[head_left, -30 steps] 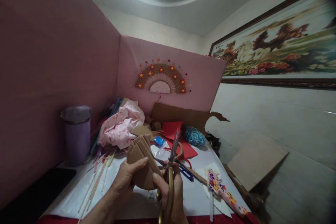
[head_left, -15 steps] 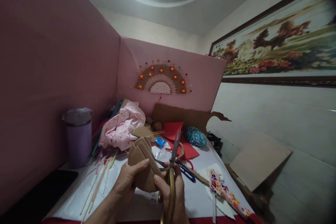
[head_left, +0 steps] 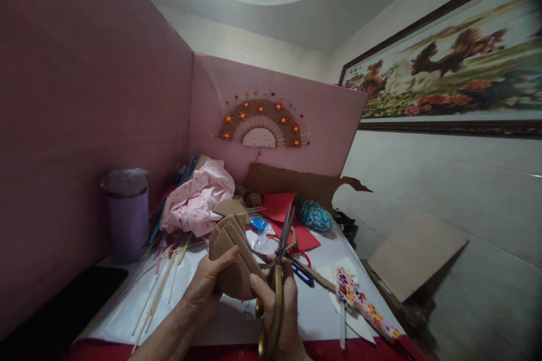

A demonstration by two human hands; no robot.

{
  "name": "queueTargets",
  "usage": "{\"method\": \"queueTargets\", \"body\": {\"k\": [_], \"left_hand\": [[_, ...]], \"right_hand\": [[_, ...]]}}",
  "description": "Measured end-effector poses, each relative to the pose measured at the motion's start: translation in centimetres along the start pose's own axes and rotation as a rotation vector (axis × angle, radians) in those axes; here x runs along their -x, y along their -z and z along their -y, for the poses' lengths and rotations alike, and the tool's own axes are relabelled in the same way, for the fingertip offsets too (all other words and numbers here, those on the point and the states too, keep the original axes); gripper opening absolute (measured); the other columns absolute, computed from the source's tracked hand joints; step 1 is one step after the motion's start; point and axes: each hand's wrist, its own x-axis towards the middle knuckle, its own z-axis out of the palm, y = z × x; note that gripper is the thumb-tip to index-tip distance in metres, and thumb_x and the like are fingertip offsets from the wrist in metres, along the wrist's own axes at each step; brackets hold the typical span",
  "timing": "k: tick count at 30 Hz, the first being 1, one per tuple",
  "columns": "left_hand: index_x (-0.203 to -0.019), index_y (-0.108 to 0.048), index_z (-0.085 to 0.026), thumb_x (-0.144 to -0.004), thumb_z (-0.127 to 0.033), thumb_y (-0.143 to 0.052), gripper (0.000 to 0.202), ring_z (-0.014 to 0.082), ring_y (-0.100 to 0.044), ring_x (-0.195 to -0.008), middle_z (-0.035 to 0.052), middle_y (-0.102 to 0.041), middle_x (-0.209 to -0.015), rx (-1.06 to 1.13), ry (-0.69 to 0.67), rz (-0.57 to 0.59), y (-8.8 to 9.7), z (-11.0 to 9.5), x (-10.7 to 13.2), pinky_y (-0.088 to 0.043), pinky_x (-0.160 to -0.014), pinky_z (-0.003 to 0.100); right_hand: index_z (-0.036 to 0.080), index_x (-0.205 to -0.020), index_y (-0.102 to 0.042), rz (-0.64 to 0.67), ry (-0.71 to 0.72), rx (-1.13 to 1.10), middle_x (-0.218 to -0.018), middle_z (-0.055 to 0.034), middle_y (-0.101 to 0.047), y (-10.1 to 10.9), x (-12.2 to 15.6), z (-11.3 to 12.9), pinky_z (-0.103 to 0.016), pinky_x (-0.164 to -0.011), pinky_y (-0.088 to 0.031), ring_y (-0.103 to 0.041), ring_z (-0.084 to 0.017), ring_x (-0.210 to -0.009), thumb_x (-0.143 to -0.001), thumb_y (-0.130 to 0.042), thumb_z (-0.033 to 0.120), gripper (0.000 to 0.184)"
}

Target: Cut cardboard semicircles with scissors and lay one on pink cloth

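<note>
My left hand is closed around a stack of brown cardboard pieces cut to a rounded fan shape, held upright above the table. My right hand grips gold-handled scissors right beside the stack, blades pointing up and away, slightly parted. The thumb of my right hand rests against the cardboard's lower edge.
The white-covered table holds wooden skewers, a purple tumbler, pink cloth, red paper, a blue yarn ball, blue-handled scissors and a flowered glue gun. A decorated fan hangs on the pink backboard.
Both hands stay in about the same place with the cardboard and scissors. The scissor blades tilt a little more to the right; the view shifted slightly.
</note>
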Motion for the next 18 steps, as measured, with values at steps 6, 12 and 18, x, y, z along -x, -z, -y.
{"method": "queueTargets", "body": {"k": [6,12,18], "left_hand": [[-0.092,-0.069,-0.01,-0.056,-0.026,-0.084,0.041,0.02,-0.068,-0.064,0.0078,-0.075,-0.079,-0.019,0.014,-0.008,-0.4,-0.2,0.4,-0.054,-0.059,0.029],[-0.092,-0.07,-0.011,-0.061,-0.027,-0.082,0.038,0.0196,-0.068,-0.068,0.0075,-0.075,-0.08,-0.042,-0.023,0.029,-0.3,0.1,0.2,-0.054,-0.062,0.028],[-0.088,-0.069,-0.012,-0.058,-0.024,-0.083,0.035,0.0188,-0.067,-0.065,0.0055,-0.074,-0.077,-0.061,-0.03,-0.014,-0.3,0.1,0.1,-0.054,-0.059,0.028]], "right_hand": [[0.021,-0.104,-0.041,0.028,-0.055,-0.001,-0.072,0.0059,-0.057,-0.1,0.2,1.2,-0.026,-0.059,-0.051,-0.061,-0.015,-0.063,-0.064,-0.075,0.032,0.054],[0.021,-0.103,-0.04,0.017,-0.055,0.025,-0.072,0.0058,-0.056,0.0,0.0,1.2,-0.027,-0.061,-0.051,-0.061,-0.016,-0.064,-0.064,-0.074,0.029,0.052],[0.021,-0.104,-0.039,0.033,-0.071,0.038,-0.073,0.0047,-0.058,-0.2,0.2,1.3,-0.026,-0.057,-0.049,-0.06,-0.015,-0.061,-0.065,-0.073,0.031,0.053]]}}
